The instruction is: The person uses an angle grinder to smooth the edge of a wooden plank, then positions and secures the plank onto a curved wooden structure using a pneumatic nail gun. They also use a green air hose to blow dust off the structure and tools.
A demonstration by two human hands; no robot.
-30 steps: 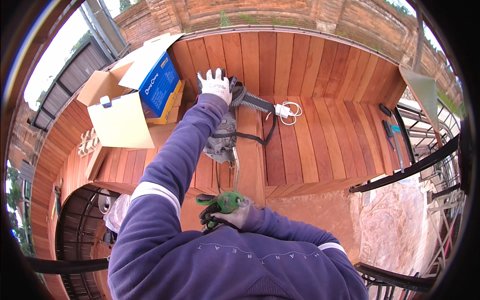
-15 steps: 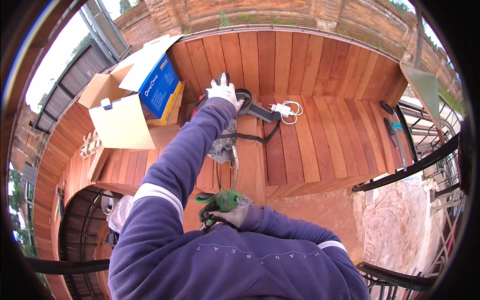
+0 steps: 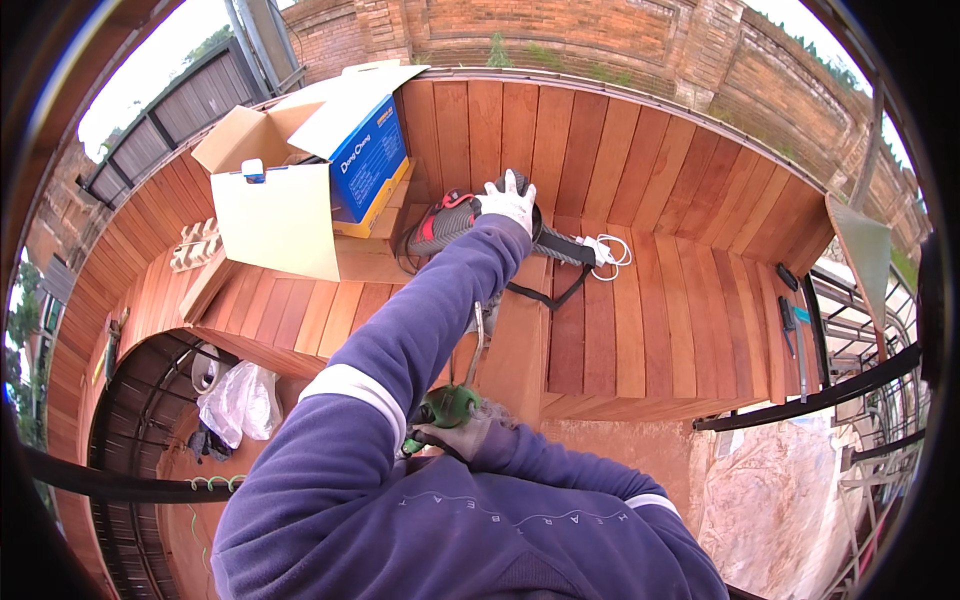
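Note:
My left hand (image 3: 507,205), in a white glove, rests with fingers spread on a grey-and-red bag (image 3: 434,229). The bag lies on the wooden bench beside a box, its dark straps (image 3: 558,248) trailing rightward toward a white charger with cable (image 3: 610,260). Low in the view, my right hand (image 3: 463,436), in a grey and dark glove, grips a green tool (image 3: 448,404), held close to my body and partly hidden by my left sleeve. A bent metal tube (image 3: 480,335) rises above the tool.
An open cardboard box (image 3: 275,225) stands left of the bag. The curved wooden bench (image 3: 650,320) has a slatted back. Hand tools (image 3: 795,335) lie at its right end. Plastic bags (image 3: 240,400) sit below at left. Black metal railings (image 3: 800,410) edge both sides.
The view has shifted, moving the box rightward in the picture. My left hand has moved rightward on the bag, exposing more of its red part. The green tool is now more covered by my sleeve.

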